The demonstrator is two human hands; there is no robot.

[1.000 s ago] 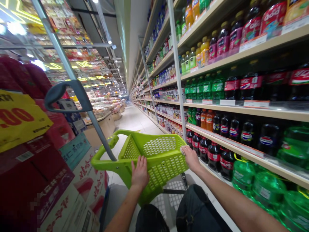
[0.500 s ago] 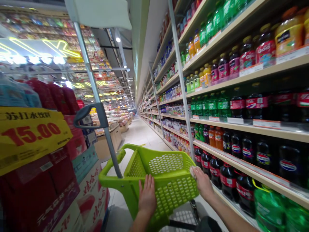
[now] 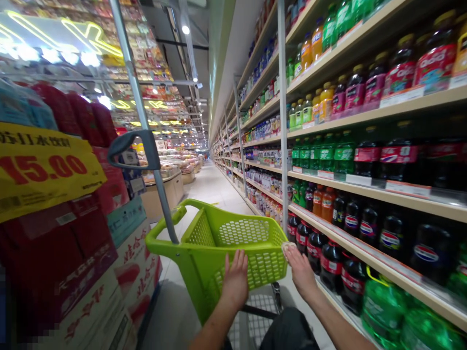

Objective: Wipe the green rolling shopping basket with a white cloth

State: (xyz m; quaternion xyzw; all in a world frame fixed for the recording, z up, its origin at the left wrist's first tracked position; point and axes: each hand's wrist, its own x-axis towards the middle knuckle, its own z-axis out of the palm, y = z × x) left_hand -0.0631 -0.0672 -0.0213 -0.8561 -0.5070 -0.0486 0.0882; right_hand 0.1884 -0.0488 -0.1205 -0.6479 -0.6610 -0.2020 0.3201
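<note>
A bright green plastic shopping cart basket [image 3: 251, 228] with perforated walls stands in front of me. My left hand [image 3: 236, 279] rests against its near side wall, fingers stretched out, palm to the plastic. At the basket's right end, my right hand [image 3: 302, 272] presses a small whitish cloth [image 3: 288, 246] to the upper corner, the cloth under its fingertips. A metal pole [image 3: 140, 107] with a grey loop handle [image 3: 134, 149] rises from the cart's left end. Beneath the basket shows a lower wire rack [image 3: 251, 318].
Shelves of bottled drinks [image 3: 339, 150] run along the right, close to my right arm. Stacked drink cartons [image 3: 134, 272] with a yellow price sign [image 3: 47, 167] stand on the left. Ahead, a pale floor aisle [image 3: 209, 189] stretches back past display counters [image 3: 166, 194].
My left hand has slid to the right along the basket's side wall. The right hand stays at the corner with the cloth, and the view has shifted slightly.
</note>
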